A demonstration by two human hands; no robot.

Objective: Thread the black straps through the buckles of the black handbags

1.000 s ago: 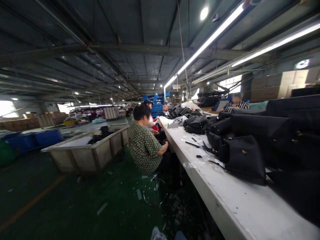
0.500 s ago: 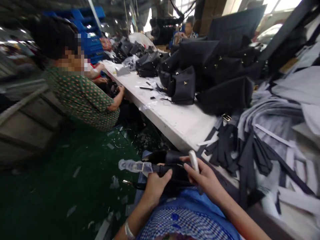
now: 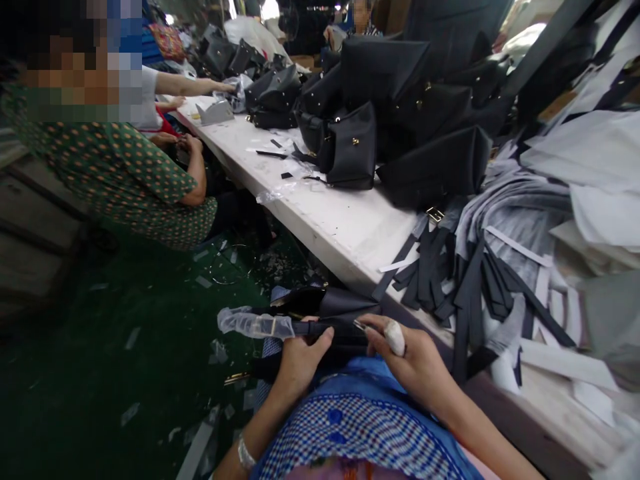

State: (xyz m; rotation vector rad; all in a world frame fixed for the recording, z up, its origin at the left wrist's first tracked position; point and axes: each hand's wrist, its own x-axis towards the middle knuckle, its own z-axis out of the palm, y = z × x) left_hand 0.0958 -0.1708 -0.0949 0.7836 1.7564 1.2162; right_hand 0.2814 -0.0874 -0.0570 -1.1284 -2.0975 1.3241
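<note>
A black bag (image 3: 330, 313) lies in my lap above a blue checked apron. My left hand (image 3: 300, 357) is closed on its black strap (image 3: 320, 329), whose end is wrapped in clear plastic (image 3: 253, 325) and sticks out to the left. My right hand (image 3: 413, 353) pinches the same strap further right; one of its fingers wears a white wrap. A small metal tip shows at my right fingertips, too small to name.
A long white table (image 3: 350, 233) runs along my right, with a heap of black straps (image 3: 450, 280), grey fabric pieces (image 3: 525, 220) and a row of black handbags (image 3: 355, 147). A seated person in a green dotted top (image 3: 120, 180) works at my left. Scraps litter the green floor (image 3: 125, 347).
The view dropped from the hall to my lap. Since half a second ago my right hand turned, and the white-wrapped finger now points down at the strap instead of up.
</note>
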